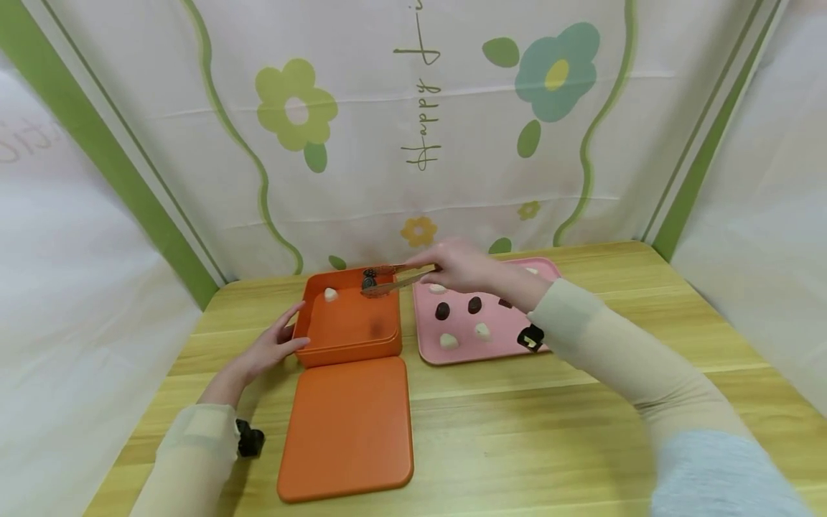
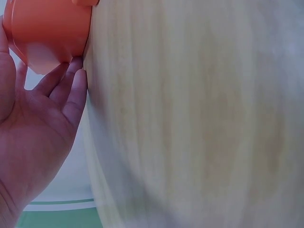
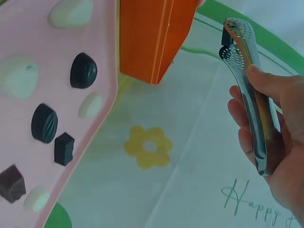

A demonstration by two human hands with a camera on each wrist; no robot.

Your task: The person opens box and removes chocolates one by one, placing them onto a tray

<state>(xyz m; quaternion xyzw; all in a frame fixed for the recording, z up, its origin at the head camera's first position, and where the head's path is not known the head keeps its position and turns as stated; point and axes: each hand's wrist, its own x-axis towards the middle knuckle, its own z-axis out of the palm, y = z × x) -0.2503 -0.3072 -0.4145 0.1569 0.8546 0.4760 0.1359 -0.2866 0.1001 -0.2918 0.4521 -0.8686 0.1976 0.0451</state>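
Observation:
My right hand (image 1: 461, 267) grips metal tongs (image 3: 257, 111) that have perforated tips. Pinched between those tips is a dark chocolate (image 3: 227, 35), over the back right part of an orange box (image 1: 342, 327). One white chocolate (image 1: 331, 294) lies toward the box's back left corner. At the left side of the box is my left hand (image 1: 266, 352), its fingers extended against the outer wall and the thumb near the front left corner. The left wrist view shows these fingers (image 2: 76, 95) fairly straight under the orange wall.
A pink tray (image 1: 497, 332) right of the box bears several dark and white chocolates, partly hidden by my right forearm. The orange lid (image 1: 349, 431) lies flat in front of the box. A printed curtain (image 1: 362, 179) hangs behind the wooden table (image 1: 517, 438).

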